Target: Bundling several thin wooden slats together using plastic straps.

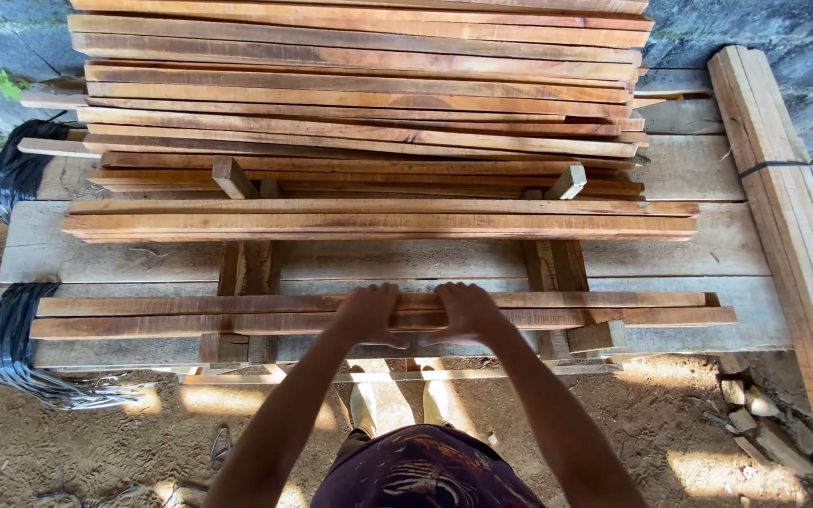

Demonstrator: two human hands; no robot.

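Two long reddish wooden slats (181, 316) lie side by side across two short cross blocks at the near edge of a plank platform. My left hand (369, 314) and my right hand (468, 312) rest close together on the middle of these slats, fingers curled over them. Beyond them a second small layer of slats (378, 222) lies on wooden spacers (233, 177). Further back rises a tall stack of similar slats (359, 85).
Grey weathered planks (726, 245) form the platform. A strapped bundle of pale boards (792, 216) runs along the right. Black plastic sheeting (13, 348) hangs at the left. Sandy ground with stones (755, 404) lies below, and a concrete wall stands behind.
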